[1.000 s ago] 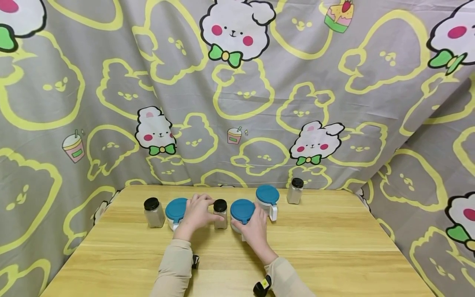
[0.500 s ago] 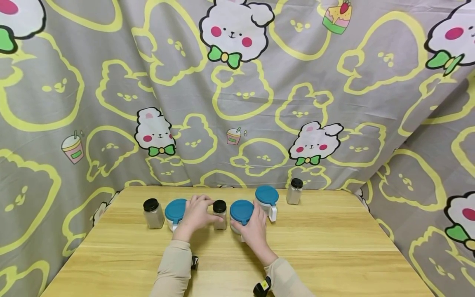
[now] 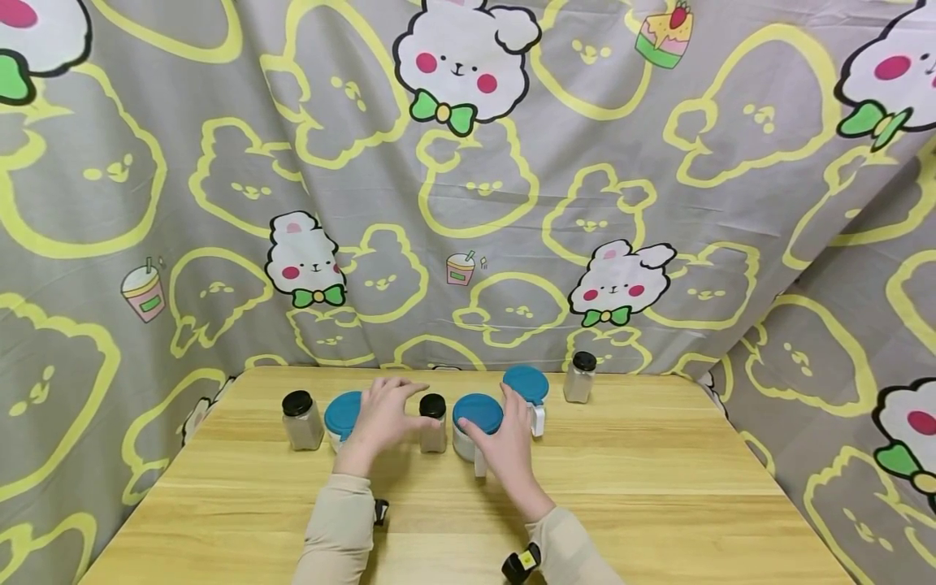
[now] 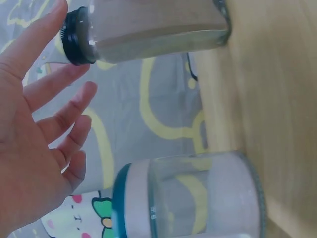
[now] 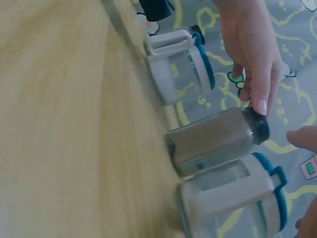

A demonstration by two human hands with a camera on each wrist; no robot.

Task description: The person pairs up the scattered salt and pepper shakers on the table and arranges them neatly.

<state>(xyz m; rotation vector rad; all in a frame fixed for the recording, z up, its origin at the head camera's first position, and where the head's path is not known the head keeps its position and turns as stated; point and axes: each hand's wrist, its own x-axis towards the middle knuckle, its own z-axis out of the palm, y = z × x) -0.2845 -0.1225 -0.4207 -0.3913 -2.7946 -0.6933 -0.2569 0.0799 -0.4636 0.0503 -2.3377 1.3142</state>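
My left hand (image 3: 383, 421) is spread around a black-capped glass jar (image 3: 433, 437) of grey-brown powder. In the left wrist view its fingers are loose beside the jar's black cap (image 4: 77, 37), thumb and index on either side; whether they touch it, I cannot tell. My right hand (image 3: 509, 443) hovers relaxed at a blue-lidded glass jar (image 3: 477, 416) with a white handle, which stands just right of the powder jar. In the right wrist view, a right fingertip (image 5: 302, 138) is apart from the caps. Both jars stand upright on the table.
Another blue-lidded jar (image 3: 342, 414) is partly hidden behind my left hand, with a black-capped jar (image 3: 302, 424) left of it. Back right stand a blue-lidded jar (image 3: 525, 380) and a black-capped jar (image 3: 580, 383). A patterned curtain (image 3: 483, 317) hangs behind the wooden table (image 3: 643, 496).
My right hand has loosened and lifted off the blue-lidded jar, baring its handle. My left fingers have spread slightly wider and shifted a little left. The jars stay in place.
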